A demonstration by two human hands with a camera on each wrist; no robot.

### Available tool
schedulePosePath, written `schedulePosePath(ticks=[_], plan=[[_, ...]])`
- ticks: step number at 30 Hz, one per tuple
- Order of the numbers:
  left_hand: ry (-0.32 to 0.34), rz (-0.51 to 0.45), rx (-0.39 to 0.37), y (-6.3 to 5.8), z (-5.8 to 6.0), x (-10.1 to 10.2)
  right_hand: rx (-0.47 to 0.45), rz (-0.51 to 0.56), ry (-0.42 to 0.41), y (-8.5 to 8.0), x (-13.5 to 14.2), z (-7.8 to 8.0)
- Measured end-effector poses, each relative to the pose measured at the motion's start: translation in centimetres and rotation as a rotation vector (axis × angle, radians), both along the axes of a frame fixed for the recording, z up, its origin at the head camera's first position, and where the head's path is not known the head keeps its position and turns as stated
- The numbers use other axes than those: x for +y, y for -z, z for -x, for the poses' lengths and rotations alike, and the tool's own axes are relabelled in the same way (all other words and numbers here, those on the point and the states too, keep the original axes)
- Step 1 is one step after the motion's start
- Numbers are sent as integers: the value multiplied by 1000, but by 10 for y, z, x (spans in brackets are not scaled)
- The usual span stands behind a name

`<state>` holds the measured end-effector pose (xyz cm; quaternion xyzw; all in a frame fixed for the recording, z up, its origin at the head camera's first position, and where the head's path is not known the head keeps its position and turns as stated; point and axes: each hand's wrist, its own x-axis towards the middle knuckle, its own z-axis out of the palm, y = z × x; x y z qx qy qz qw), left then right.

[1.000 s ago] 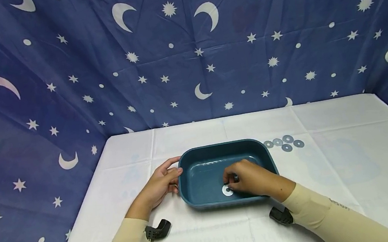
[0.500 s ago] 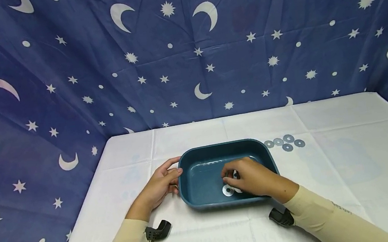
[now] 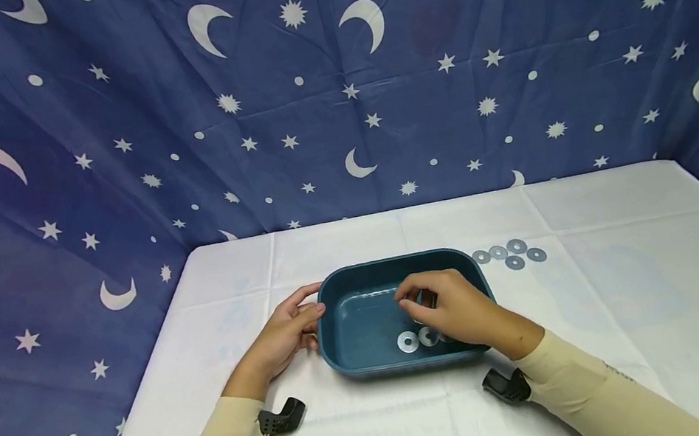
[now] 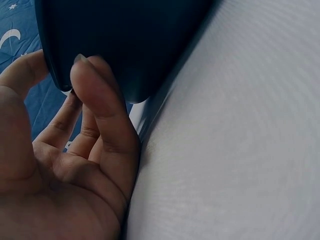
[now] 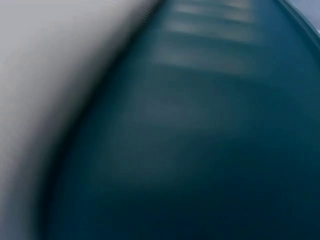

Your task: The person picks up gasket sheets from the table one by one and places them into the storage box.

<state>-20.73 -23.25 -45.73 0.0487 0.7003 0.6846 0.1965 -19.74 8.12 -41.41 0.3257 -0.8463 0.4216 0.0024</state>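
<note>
The left hand (image 3: pixel 281 341) holds the left end of a dark teal rectangular bin (image 3: pixel 363 372), its thumb at the rim and its other fingers against the outer wall. In the left wrist view, the left hand (image 4: pixel 95 145) lies close to the cloth beside the bin (image 4: pixel 125 45). Over the right part of the bin, the right hand (image 3: pixel 456 311) has its fingers loosely bent, thumb and index fingertips apart. Below it lie flat washers on the bin floor: one washer (image 3: pixel 408 341), a second washer (image 3: pixel 429 336) beside it, others partly hidden.
Several grey washers (image 3: pixel 517 246) lie on the white tablecloth (image 3: pixel 627 328) past the bin's right end. A blue curtain (image 3: pixel 280 108) with moons and stars stands behind and at the left. The right wrist view is blurred and shows the bin wall (image 5: pixel 200 150).
The right hand has lifted slightly off the bin floor, and its thumb and index have left a washer lying there. More washers show beneath it. The left hand stays at the bin.
</note>
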Motion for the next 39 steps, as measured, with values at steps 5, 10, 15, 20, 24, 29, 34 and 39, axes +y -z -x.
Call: schedulePosePath(ticks=[5,10,15,20,24,29,34,39], plan=[[1,12,8,-1,-1,-2,-2,53,38,-8,9,2],[3,16,10,-2,-1,-2,23,58,114,-17,21,8],[-7,1,-2,-1,-2,-3,13,2,205,-21,33,18],[-2,-8,1,0,-3,-2,36,-27,292,-20,48,29],[3,-12,3,0,-1,-1,59,-40,361,-16,62,38],[3,-6,0,0,0,1,34,-61,421,-8,78,47],[8,-6,4,0,-1,2,6,-89,453,-2,93,54],[7,-10,6,-1,-1,2,-82,-110,464,2,102,58]])
